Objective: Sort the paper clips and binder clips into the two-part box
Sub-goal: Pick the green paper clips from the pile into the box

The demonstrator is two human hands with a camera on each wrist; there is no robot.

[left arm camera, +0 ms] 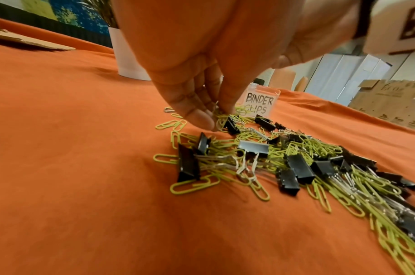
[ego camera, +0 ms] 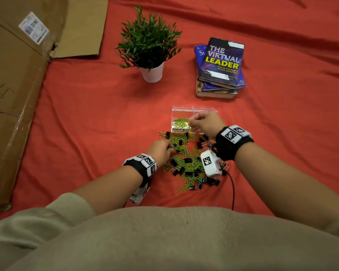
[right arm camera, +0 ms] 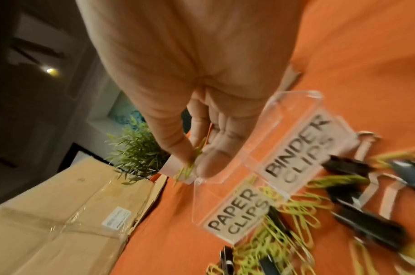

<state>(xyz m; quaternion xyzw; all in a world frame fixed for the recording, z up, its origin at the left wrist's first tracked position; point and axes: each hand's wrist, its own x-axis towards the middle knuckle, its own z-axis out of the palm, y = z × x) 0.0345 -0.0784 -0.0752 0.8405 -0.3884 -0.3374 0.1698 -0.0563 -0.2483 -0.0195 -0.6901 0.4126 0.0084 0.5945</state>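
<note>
A clear two-part box stands on the red cloth, labelled PAPER CLIPS and BINDER CLIPS. Its left part holds green paper clips. Over that part my right hand pinches a few green paper clips between thumb and fingers. A mixed pile of green paper clips and black binder clips lies in front of the box. At the pile's left edge my left hand reaches down, its fingertips closed on green paper clips.
A potted plant stands behind the pile and a stack of books behind the box. A large cardboard box lies along the left. A black cable runs from the right wrist camera toward me.
</note>
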